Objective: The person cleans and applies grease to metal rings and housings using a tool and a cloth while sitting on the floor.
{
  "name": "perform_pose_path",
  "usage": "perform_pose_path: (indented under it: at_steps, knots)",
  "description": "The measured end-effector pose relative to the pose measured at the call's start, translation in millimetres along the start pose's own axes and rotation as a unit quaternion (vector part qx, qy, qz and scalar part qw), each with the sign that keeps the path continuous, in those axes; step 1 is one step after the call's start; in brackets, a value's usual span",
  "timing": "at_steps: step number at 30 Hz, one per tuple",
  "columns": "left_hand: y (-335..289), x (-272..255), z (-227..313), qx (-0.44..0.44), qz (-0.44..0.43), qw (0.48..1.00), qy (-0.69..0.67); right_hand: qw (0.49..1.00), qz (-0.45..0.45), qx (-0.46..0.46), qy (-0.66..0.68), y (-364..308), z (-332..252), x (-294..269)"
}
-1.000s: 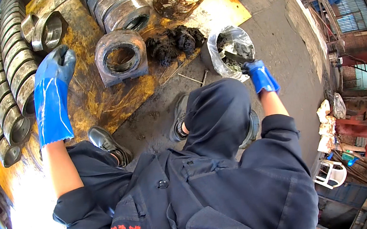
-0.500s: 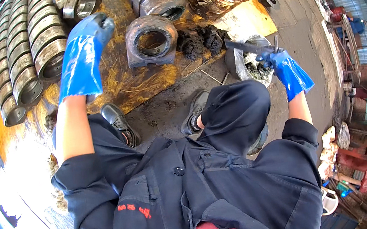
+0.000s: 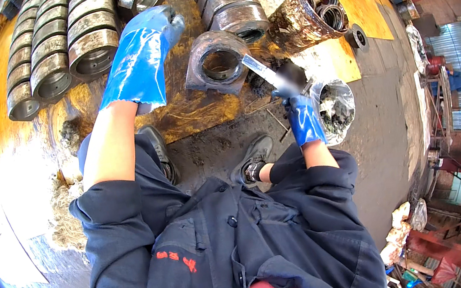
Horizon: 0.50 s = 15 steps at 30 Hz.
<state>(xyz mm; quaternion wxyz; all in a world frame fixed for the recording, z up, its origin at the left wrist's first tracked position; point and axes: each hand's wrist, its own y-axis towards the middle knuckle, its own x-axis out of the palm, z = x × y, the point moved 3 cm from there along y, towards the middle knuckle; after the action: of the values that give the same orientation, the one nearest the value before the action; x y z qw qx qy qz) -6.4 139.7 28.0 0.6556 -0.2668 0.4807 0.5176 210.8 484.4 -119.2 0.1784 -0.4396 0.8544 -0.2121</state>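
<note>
My right hand (image 3: pixel 294 105), in a blue rubber glove, grips a flat metal scraper (image 3: pixel 260 71). The scraper's pale blade reaches up and left, its tip at the right edge of a greasy metal block with a round bore (image 3: pixel 197 73). Blur hides part of the scraper near my fingers. Beside the block lies a heap of black grease (image 3: pixel 257 84). Close to my right wrist stands a clear plastic bag (image 3: pixel 345 98) with dark grease inside. My left hand (image 3: pixel 158 27), also gloved in blue, is curled closed above and left of the block; whatever its fingers may hold is hidden.
Rows of metal rings (image 3: pixel 94 36) line the far left of the grease-stained yellow board (image 3: pixel 191 117). Behind the block lies another row of rings (image 3: pixel 231 11). A rusty drum (image 3: pixel 295 20) holding loose rings lies to the right, near a small dark roller (image 3: pixel 356 38).
My right hand has moved left from the plastic bag, bringing the scraper's blade up to the bored block. The view has shifted; my left hand stays closed near the block.
</note>
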Motion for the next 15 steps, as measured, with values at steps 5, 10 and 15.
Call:
perform_pose_path:
  at_steps: [5, 10, 15]
  knots:
    - [2.0, 4.9, -0.5, 0.01, -0.011, 1.0, 0.004, 0.998, 0.058, 0.015, 0.029, 23.4, 52.5, 1.1]
    - [1.5, 7.0, -0.1, 0.001, -0.004, 1.0, 0.005, 0.996, 0.056, -0.015, 0.067, 35.7, 61.9, -2.1]
    - [-0.2, 8.0, 2.1, -0.001, 0.002, 1.0, -0.004, 0.996, 0.025, -0.078, 0.035, 31.4, 32.6, 22.6]
